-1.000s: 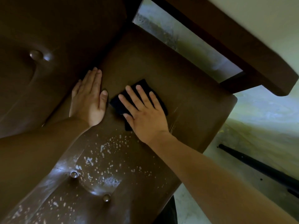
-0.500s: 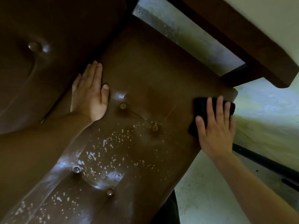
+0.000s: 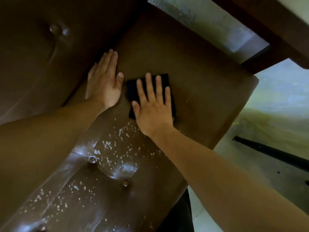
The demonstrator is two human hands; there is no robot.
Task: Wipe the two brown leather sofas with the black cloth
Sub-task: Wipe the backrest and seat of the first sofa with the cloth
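The right hand (image 3: 153, 108) lies flat on the black cloth (image 3: 131, 89), palm down and fingers spread and straight, pressing the cloth onto the seat of the brown leather sofa (image 3: 200, 91). The cloth is on the far part of the seat. Just beside it, the left hand (image 3: 104, 84) rests flat on the seat, fingers straight and close together, along the crease under the backrest (image 3: 41, 56). White droplets (image 3: 123, 131) cover the nearer leather around the buttons (image 3: 125, 183).
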